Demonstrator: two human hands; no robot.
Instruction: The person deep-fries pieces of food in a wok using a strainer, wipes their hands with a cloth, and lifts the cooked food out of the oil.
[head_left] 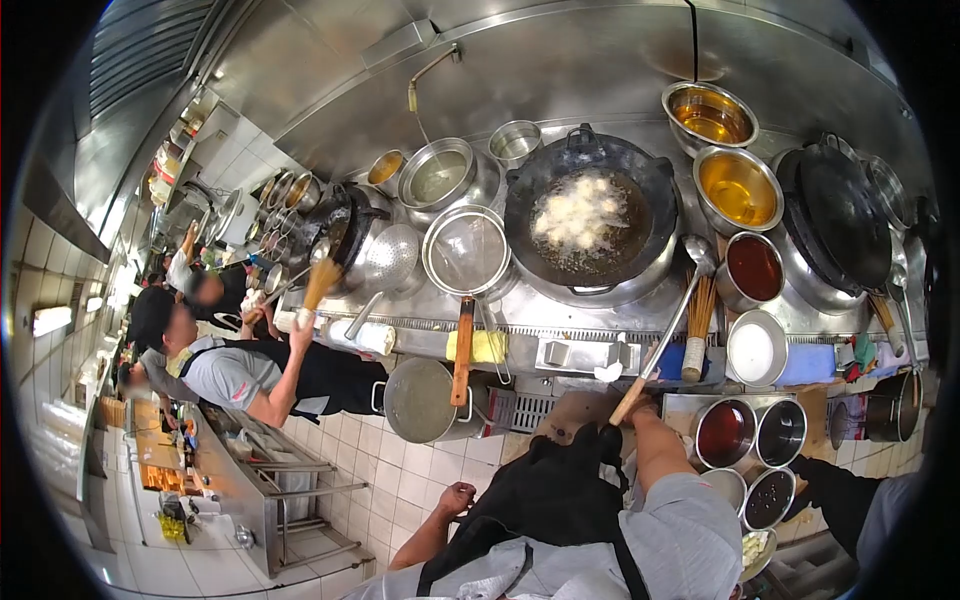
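My left hand (458, 498) hangs low beside the black apron, over the tiled floor, its fingers curled and nothing seen in them. My right hand (643, 408) is at the counter's front edge, beside the wooden handle of a ladle (660, 345); its fingers are mostly hidden, so I cannot tell whether it grips the handle. The ladle's bowl lies right of a large black wok (655, 200). Pale pieces (582, 212) bubble in the wok's oil. Left of the wok, a wooden-handled strainer (467, 250) rests across a pot.
Bowls of yellow liquid (740, 190) and a pot of red sauce (755, 268) stand right of the wok. A co-worker (255, 375) at the left holds a bamboo brush (322, 283). Another person's dark sleeve (840, 500) reaches in at the lower right, near sauce containers (724, 432).
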